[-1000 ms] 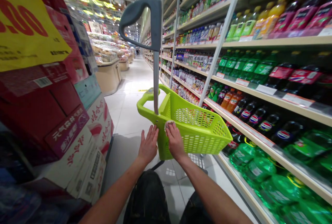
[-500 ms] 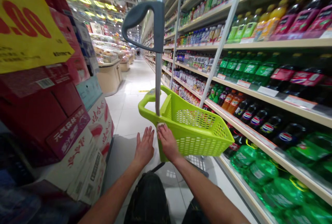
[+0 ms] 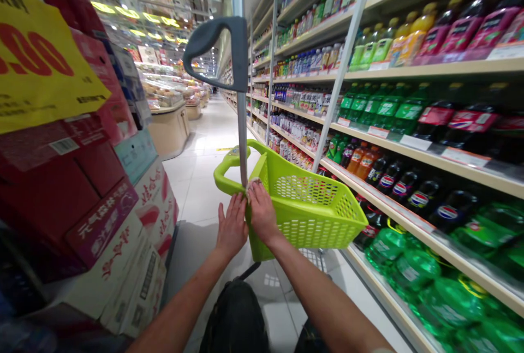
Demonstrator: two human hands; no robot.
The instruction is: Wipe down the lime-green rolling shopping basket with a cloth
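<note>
A lime-green plastic shopping basket [image 3: 323, 216] stands in the aisle in front of me, with a metal pole and a grey pull handle [image 3: 213, 42] rising from its near end. My left hand [image 3: 231, 227] lies flat on the basket's near corner, fingers stretched out. My right hand [image 3: 261, 210] presses a small pale cloth [image 3: 251, 185] against the basket's rim at the foot of the pole, fingers closed over it.
Shelves of soft-drink bottles [image 3: 409, 189] run along the right. Stacked red and white cartons [image 3: 102, 200] with a yellow price sign [image 3: 36, 64] stand at the left. The white tiled aisle floor [image 3: 204, 140] stretches ahead between them.
Both hands have shifted slightly up and left along the basket's near rim with the cloth. The basket and handle sit a little further left in view.
</note>
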